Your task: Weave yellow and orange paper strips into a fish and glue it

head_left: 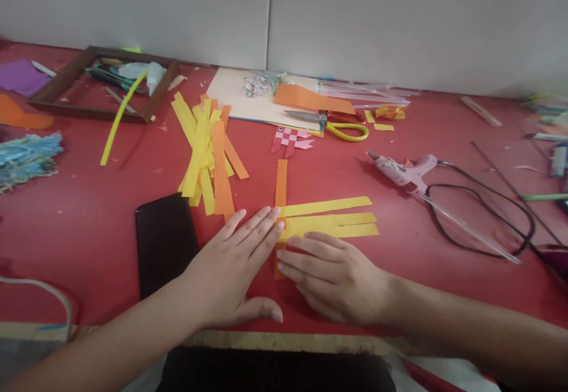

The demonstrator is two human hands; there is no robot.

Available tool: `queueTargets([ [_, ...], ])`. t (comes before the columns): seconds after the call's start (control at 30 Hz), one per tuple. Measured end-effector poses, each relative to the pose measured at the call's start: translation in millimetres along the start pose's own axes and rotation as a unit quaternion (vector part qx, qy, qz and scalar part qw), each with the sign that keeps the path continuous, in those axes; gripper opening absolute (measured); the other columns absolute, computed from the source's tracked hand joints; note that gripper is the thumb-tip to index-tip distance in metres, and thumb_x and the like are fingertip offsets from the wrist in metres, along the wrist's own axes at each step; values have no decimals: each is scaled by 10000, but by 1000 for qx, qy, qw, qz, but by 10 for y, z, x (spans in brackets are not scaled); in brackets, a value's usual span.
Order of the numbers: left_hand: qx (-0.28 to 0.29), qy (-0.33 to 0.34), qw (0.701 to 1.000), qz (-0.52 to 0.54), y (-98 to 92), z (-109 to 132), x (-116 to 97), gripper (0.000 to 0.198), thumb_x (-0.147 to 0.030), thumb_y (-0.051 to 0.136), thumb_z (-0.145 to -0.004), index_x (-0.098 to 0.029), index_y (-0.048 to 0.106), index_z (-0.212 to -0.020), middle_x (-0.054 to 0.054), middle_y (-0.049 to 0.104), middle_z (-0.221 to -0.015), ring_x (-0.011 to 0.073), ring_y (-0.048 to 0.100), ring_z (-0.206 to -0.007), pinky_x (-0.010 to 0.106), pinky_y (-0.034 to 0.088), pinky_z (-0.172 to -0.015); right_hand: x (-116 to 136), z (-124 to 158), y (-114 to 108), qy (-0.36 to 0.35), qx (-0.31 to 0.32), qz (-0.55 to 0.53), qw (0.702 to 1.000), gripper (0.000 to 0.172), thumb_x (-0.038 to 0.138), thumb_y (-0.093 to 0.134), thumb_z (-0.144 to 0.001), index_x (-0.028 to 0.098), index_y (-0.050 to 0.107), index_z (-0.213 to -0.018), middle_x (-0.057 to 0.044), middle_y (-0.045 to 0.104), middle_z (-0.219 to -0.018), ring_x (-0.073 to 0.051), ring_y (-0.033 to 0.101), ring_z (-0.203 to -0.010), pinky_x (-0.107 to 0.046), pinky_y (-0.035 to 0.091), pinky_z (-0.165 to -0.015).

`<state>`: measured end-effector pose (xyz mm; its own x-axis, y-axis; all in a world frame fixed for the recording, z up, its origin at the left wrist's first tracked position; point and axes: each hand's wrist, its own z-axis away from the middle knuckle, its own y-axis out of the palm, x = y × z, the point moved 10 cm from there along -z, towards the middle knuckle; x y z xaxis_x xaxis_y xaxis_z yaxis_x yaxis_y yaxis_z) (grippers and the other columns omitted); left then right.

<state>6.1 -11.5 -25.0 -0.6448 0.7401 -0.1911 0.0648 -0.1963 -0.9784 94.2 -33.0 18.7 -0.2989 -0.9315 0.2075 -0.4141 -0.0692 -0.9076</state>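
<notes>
An orange paper strip lies upright on the red table, and several yellow paper strips cross it, pointing to the right. My left hand rests flat with fingers spread, its fingertips on the left ends of the yellow strips where they meet the orange one. Just to the right, my right hand lies palm down, its fingertips touching the lower part of the orange strip. Left of these, a loose pile of yellow and orange strips sits beyond a black phone. A pink checkered woven paper fish lies above the orange strip.
A pink glue gun with a looped black cord lies at the right. Yellow-handled scissors rest by a cream paper sheet at the back. A brown wooden frame with tools inside stands at the back left, near blue tassels.
</notes>
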Motion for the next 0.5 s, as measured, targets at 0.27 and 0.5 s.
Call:
queueTargets([
  [0.27, 1, -2, 1000, -1, 9, 15, 10, 1077, -857, 177, -797, -85, 215, -1547, 180, 159, -1619, 316, 117, -1513, 492, 41, -1197, -33, -3, -80, -4, -32, -40, 999, 322, 158, 537, -872, 80, 673, -1153, -105, 724, -1188, -234, 627, -1174, -401, 514, -1034],
  [0.5, -12, 6, 1000, -10, -8, 12, -8, 1078, -858, 190, -795, -83, 229, -1543, 187, 186, -1612, 329, 138, -1506, 492, 24, -1189, -30, -12, -78, 1, -28, -44, 999, 321, 171, 555, -880, 80, 658, -1170, -110, 730, -1170, -227, 625, -1181, -396, 513, -1036],
])
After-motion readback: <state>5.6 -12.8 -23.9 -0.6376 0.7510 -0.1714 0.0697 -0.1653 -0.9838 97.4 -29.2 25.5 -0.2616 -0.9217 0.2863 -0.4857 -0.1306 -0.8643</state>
